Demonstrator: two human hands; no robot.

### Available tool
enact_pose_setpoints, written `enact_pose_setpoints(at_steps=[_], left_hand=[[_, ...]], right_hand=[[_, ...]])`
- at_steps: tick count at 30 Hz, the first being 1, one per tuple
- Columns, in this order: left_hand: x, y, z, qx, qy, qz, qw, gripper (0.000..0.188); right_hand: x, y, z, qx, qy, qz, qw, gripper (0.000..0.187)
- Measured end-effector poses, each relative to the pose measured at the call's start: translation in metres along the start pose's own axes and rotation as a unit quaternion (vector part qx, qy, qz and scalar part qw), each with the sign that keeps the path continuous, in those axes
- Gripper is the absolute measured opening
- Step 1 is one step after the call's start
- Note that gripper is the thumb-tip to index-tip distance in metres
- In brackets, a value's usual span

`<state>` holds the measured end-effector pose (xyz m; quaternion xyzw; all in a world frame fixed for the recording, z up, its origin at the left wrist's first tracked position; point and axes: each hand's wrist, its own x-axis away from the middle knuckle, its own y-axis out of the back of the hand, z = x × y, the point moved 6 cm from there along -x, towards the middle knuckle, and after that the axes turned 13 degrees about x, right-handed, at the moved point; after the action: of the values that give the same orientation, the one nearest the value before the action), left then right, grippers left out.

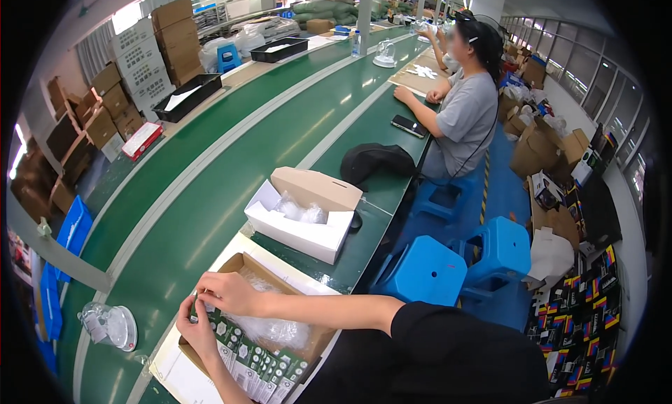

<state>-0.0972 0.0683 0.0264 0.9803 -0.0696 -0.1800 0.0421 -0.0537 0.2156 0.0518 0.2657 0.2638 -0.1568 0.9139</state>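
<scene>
My left hand [201,332] and my right hand [233,293] meet over the far left corner of a shallow cardboard box [320,342]. The fingers of both are closed in a pinch, the tips nearly touching. Whatever lies between them is too small and covered to make out. Below, the box holds several small green-and-white printed packets [262,365] in rows. Crumpled clear plastic bags [280,332] lie beside them, partly under my right forearm. A pale sheet [171,358] is spread beneath the box.
A clear dome on a white round base [124,328] lies on its side at left, on the green conveyor table [203,194]. Ahead stands an open white box [301,229] with plastic-wrapped items, then a black bag [378,162]. Blue stools [427,270] and a seated person [469,96] are at right.
</scene>
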Motion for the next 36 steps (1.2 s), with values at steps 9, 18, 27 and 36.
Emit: enact_pose_setpoints(at_steps=[9, 18, 27, 36], left_hand=[[0.001, -0.003, -0.003, -0.013, 0.021, 0.025, 0.999, 0.018], [0.002, -0.007, 0.004, 0.221, 0.128, 0.056, 0.965, 0.039], [-0.001, -0.006, 0.021, 0.327, 0.184, 0.050, 0.926, 0.025], [0.005, -0.011, 0.017, 0.298, 0.123, 0.031, 0.946, 0.012]], right_hand=[[0.001, -0.001, -0.001, 0.033, 0.021, -0.027, 0.999, 0.010], [-0.001, 0.005, -0.001, 0.015, 0.008, -0.033, 0.999, 0.009], [-0.005, 0.003, -0.005, -0.051, -0.018, -0.018, 0.998, 0.010], [-0.002, -0.001, 0.001, -0.056, -0.011, 0.009, 0.998, 0.011]])
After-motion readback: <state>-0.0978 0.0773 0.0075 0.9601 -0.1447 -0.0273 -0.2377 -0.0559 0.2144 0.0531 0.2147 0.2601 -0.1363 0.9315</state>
